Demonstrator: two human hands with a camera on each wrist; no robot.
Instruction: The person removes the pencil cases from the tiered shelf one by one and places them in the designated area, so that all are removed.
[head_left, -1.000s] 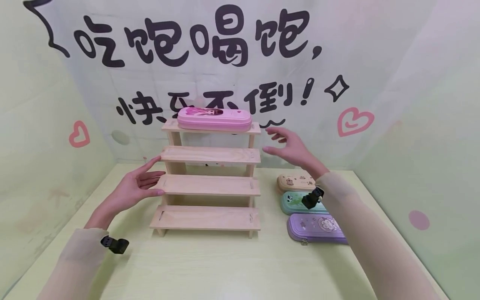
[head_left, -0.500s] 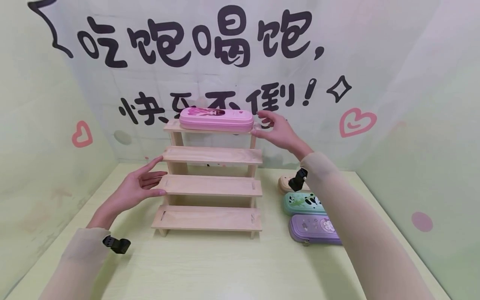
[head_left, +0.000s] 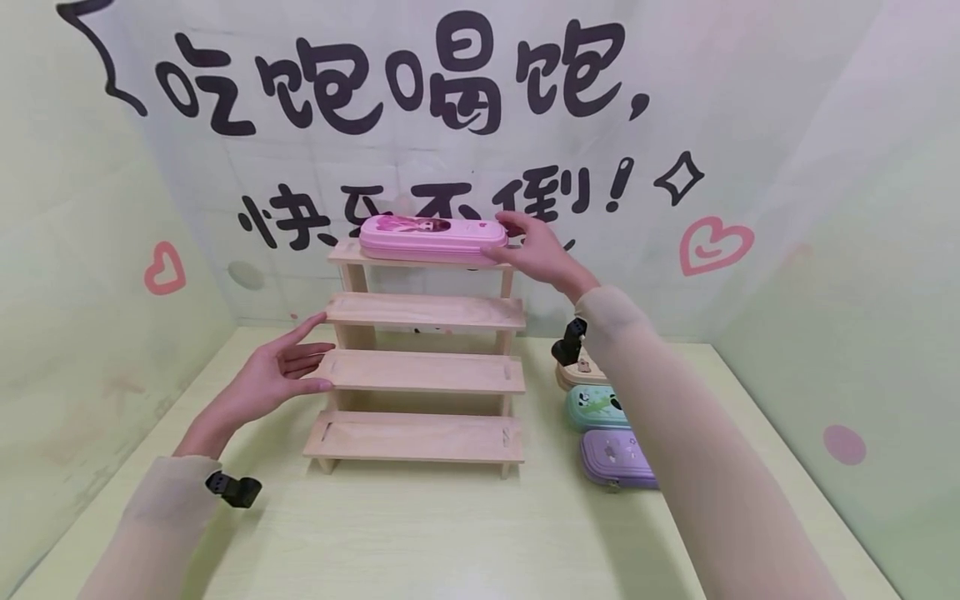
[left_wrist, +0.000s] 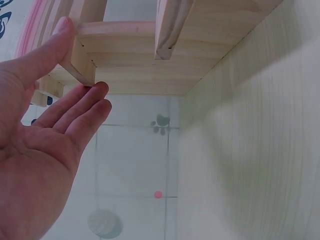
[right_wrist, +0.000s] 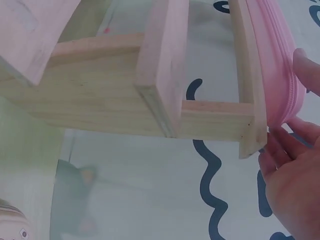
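A pink pencil case (head_left: pixel 423 244) with a printed figure on its lid lies on the top tier of a stepped wooden shelf (head_left: pixel 425 371). My right hand (head_left: pixel 538 250) grips the case's right end, thumb at the front and fingers behind; the right wrist view shows the thumb against the case's pink side (right_wrist: pixel 280 60). At the shelf's left side, my left hand (head_left: pixel 258 379) touches the ends of the middle tiers, its fingers fairly straight. In the left wrist view the thumb and fingertips rest about a plank end (left_wrist: pixel 80 62).
To the right of the shelf, a purple pencil case (head_left: pixel 611 457), a green one (head_left: pixel 592 406) and a beige one (head_left: pixel 581 371) lie in a row on the pale table (head_left: pixel 420 533), partly hidden by my right sleeve. A printed cloth wall (head_left: pixel 450 158) stands behind.
My right hand has moved left from beside the shelf to the pink pencil case and taken hold of its right end. The left hand keeps its place on the shelf.
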